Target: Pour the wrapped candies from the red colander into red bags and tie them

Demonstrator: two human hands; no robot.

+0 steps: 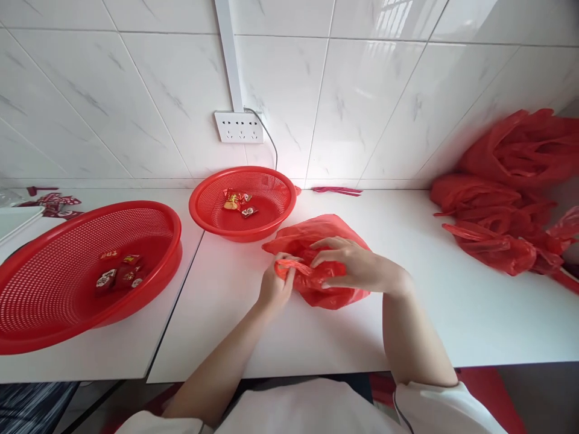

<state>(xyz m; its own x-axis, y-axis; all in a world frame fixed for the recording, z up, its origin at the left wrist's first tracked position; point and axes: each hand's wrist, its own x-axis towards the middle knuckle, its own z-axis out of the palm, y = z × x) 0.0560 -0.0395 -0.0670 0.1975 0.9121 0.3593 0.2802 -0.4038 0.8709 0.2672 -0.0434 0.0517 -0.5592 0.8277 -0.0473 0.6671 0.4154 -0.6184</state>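
A red plastic bag lies on the white table in front of me. My left hand is closed, pinching a twisted handle of the bag at its near left edge. My right hand lies over the top of the bag, fingers curled and pressing on the plastic. The bag looks bunched and partly filled; what is in it is hidden.
A small red basket with a few wrapped candies stands behind the bag. A large red basket with several candies sits at the left. A heap of red bags lies at the right. A wall socket is on the tiles.
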